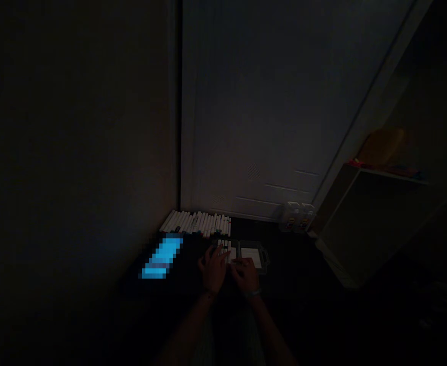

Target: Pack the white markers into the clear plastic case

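Note:
The room is very dark. My left hand (213, 268) and my right hand (245, 274) lie close together on the dark floor at an open plastic case (251, 254) that holds a few white markers (224, 245). Left fingers reach onto the markers in the case. Right fingers curl at the case's front edge, and what they grip is too dim to make out. A row of several white markers (196, 223) lies on the floor just beyond, against the door.
A glowing blue screen (161, 258) lies on the floor to the left. A white door (269, 112) stands straight ahead. Two small clear containers (297, 216) sit at its foot. A low shelf unit (364, 223) with a yellow object on top stands right.

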Available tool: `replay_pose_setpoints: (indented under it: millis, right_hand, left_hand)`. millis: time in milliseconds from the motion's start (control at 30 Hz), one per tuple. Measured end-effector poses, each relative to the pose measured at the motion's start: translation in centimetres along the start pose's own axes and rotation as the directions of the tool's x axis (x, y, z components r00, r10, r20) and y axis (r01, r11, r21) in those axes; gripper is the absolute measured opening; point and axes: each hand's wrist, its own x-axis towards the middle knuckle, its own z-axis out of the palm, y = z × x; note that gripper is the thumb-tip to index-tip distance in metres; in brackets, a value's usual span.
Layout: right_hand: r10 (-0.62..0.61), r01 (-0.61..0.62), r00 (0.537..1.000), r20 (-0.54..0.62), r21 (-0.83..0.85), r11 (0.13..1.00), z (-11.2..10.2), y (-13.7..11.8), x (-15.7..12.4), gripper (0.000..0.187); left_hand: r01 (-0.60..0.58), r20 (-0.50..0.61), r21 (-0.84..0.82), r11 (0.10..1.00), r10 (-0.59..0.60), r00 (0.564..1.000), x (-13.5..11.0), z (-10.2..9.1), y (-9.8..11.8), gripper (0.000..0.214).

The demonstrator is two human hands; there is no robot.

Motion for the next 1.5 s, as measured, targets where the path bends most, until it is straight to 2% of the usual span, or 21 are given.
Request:
replay_pose_setpoints:
  millis: [667,1000,1300,1500]
  right_hand:
    - [0.061,-0.057,0.997,0.046,-0.088,0.994,-0.2,-0.4,-0.1,0.017]
    - [0.066,-0.062,0.997,0.042,-0.092,0.994,0.1,-0.3,-0.1,0.017]
    - [0.075,-0.07,0.996,0.057,-0.086,0.994,0.5,0.4,-0.1,0.016]
    - [0.098,-0.093,0.995,0.029,-0.133,0.987,0.9,0.7,0.0,0.016]
  left_hand:
    - [-0.021,0.062,0.032,0.999,0.019,0.998,0.0,-0.1,0.1,0.031]
    - [-0.049,0.012,0.095,0.994,0.048,0.999,-0.1,-0.3,0.3,0.032]
    - [-0.195,0.013,0.221,0.956,0.197,0.98,-0.3,-0.2,0.9,0.04]
    - [-0.3,0.042,0.274,0.914,0.3,0.953,0.1,0.0,0.6,0.041]
